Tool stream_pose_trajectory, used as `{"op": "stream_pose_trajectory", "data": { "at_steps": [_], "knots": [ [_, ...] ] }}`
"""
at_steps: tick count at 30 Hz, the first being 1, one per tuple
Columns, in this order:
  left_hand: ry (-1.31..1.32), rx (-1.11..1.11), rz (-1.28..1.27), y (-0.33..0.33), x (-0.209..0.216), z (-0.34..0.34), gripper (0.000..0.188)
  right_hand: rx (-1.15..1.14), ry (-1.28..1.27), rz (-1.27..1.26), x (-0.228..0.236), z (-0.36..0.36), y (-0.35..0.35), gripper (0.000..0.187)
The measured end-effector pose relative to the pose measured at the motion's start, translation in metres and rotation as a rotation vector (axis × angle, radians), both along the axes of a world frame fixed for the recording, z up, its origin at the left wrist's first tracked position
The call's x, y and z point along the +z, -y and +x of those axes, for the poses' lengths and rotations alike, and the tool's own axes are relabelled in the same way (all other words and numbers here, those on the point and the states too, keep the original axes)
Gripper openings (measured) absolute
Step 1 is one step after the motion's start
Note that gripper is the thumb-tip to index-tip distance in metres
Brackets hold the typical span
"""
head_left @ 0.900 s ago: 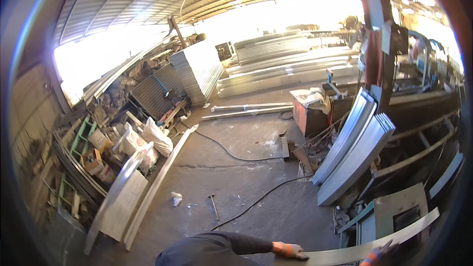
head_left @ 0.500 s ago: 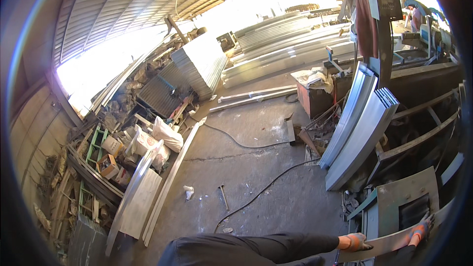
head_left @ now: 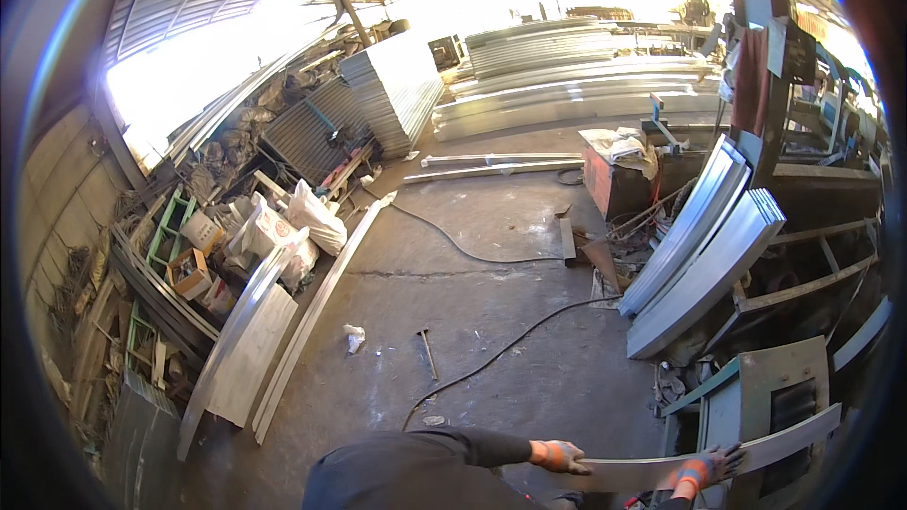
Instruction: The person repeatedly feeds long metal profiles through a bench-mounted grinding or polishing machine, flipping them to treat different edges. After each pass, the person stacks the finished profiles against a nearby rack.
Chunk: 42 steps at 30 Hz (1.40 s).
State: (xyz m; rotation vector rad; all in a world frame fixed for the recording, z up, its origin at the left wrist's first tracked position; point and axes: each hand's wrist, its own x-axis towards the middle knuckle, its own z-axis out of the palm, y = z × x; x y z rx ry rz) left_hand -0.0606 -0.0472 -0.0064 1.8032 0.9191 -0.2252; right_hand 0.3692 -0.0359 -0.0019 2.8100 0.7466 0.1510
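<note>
A long, flat grey metal strip (head_left: 792,441) stretches across the lower right, in front of a green-grey metal machine (head_left: 756,387). My left hand (head_left: 561,457), in an orange and grey work glove, is closed on the strip's left end. Farther right, my right hand (head_left: 710,467), gloved the same way, lies against the strip with its fingers stretched out and apart. Its thumb is hard to make out. My dark sleeve (head_left: 472,449) crosses the lower edge.
Curved stacked metal profiles (head_left: 704,274) lean beside a post at right. A hammer (head_left: 428,354) and a black cable (head_left: 501,356) lie on the floor (head_left: 453,307). Long panels (head_left: 250,364), white sacks (head_left: 316,217) and scrap line the left. Stacked sheets (head_left: 392,94) stand behind.
The strip and both my hands have shifted left relative to the machine. My right hand has come off the machine's dark opening, and the view has turned slightly.
</note>
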Motion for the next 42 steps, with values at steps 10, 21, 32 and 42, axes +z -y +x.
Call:
{"op": "stream_pose_trajectory", "data": {
  "at_steps": [10, 21, 32, 42],
  "knots": [
    [-0.157, -0.002, 0.059, 0.048, 0.014, -0.227, 0.067, 0.251, -0.231, 0.765, -0.033, -0.218, 0.078, 0.075],
    [-0.153, -0.262, 0.426, -0.004, 0.035, -0.117, 0.079, -0.029, -0.331, 0.843, -0.004, -0.088, 0.030, 0.083],
    [0.074, -0.253, 0.809, -0.029, 0.040, 0.445, 0.069, -0.113, 0.000, 0.603, -0.007, 0.462, -0.075, 0.072],
    [0.012, -0.279, 0.764, -0.013, 0.030, 0.347, 0.064, -0.123, 0.064, 0.643, -0.021, 0.360, -0.037, 0.073]
  ]
}}
